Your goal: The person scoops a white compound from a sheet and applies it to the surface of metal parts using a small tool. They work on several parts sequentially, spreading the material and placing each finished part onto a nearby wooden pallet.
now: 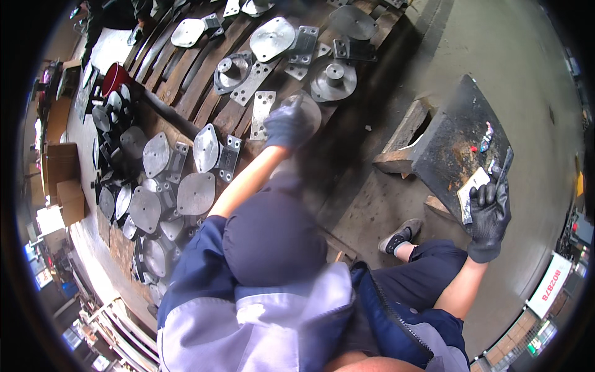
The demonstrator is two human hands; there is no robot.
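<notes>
The left hand [286, 126], in a dark glove, reaches out over the wooden pallet [186, 80] and rests on a round metal disc [310, 110] lying on its slats; the fingers are curled together over the disc's near edge, though motion blur hides whether they actually pinch it; just left of the disc on the pallet lies a flat rectangular plate with holes [261, 114], and beyond it a round flanged part [333, 79] and a domed metal plate [271, 37]; more flat grey plates [196, 193] are stacked off the pallet's near-left corner, and a red bucket [115, 77] stands at its far-left side. The right hand [489, 217], also in a dark glove, is well to the right of the pallet, on the near edge of a dark tilted metal slab [455, 146] that leans on a block of wood [403, 139] on the concrete floor [496, 56]; its fingers are pressed together and point upward, touching a small pale rectangular piece [469, 191] lying on the slab; whether they grip it cannot be told; a thin dark bar [506, 164] lies just beyond the fingertips; the person's shoe [400, 235] rests on the floor between pallet and slab.
</notes>
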